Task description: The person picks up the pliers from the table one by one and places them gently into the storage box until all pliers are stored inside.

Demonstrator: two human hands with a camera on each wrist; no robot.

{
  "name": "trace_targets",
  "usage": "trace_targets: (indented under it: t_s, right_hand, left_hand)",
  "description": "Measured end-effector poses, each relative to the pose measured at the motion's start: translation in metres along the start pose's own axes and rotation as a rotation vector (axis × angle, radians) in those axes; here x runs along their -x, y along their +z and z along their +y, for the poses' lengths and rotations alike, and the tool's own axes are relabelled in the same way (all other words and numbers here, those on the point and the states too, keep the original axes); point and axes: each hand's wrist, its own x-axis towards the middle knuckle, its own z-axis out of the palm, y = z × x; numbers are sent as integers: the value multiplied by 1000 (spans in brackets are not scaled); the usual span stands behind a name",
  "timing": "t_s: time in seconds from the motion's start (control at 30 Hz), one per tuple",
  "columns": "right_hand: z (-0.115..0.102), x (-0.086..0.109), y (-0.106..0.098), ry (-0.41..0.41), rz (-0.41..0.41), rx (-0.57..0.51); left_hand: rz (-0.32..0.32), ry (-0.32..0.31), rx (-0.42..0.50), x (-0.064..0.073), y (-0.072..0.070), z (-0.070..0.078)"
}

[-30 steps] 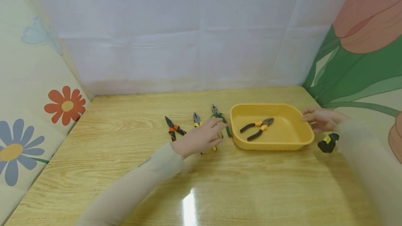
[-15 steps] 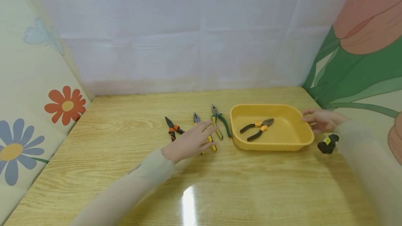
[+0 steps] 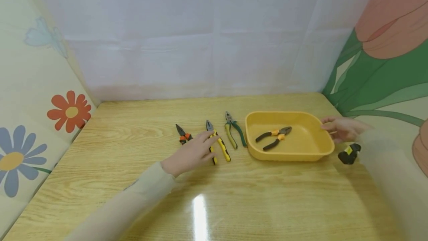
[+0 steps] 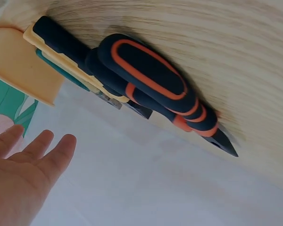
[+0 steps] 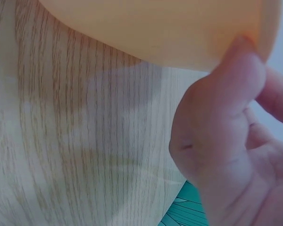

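My left hand (image 3: 188, 153) hovers over the table with fingers spread, holding nothing. Beneath it lie long-nose pliers (image 3: 180, 130) with black and orange handles, mostly covered in the head view; the left wrist view shows their handles (image 4: 148, 70) in full. Just past the fingertips are yellow-and-black pliers (image 3: 223, 148), partly hidden by the hand. Farther right, pliers with green and yellow handles (image 3: 239, 130) lie beside the yellow tray (image 3: 287, 156). Pliers with black and orange handles (image 3: 281, 136) rest inside it. My right hand (image 3: 342, 128) pinches the tray's right rim.
The wooden table (image 3: 127, 129) meets a white cloth backdrop (image 3: 167, 47) at the back. Flower-patterned panels (image 3: 391, 77) stand at both sides. A small black device (image 3: 349, 153) sits at the right wrist.
My left hand has drawn back leftward from the green-handled pliers, uncovering them and much of the yellow-and-black pair. The right hand and the tray have stayed in place.
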Motion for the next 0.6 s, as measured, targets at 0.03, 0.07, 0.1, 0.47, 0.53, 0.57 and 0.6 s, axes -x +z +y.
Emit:
trace_targets:
  t_s: [0.03,0.07,0.1,0.47,0.53,0.57,0.6]
  right_hand:
    - [0,-1,0,0,-2,8]
    - [0,-1,0,2,1,14]
    - [1,-1,0,4,5,16]
    - [-3,2,4,17,24,-4]
    - [-3,1,4,21,26,-3]
    - [-2,1,4,21,22,-1]
    - [-2,1,3,23,22,0]
  left_hand:
    - [9,-1,-4,2,0,-1]
    - [21,1,-8,3,-1,-2]
    - [37,8,-19,5,-1,-3]
    - [126,20,-53,13,3,-9]
    - [127,9,-54,14,5,-9]
    - [128,7,-59,15,6,-9]
    - [130,4,-66,15,6,-9]
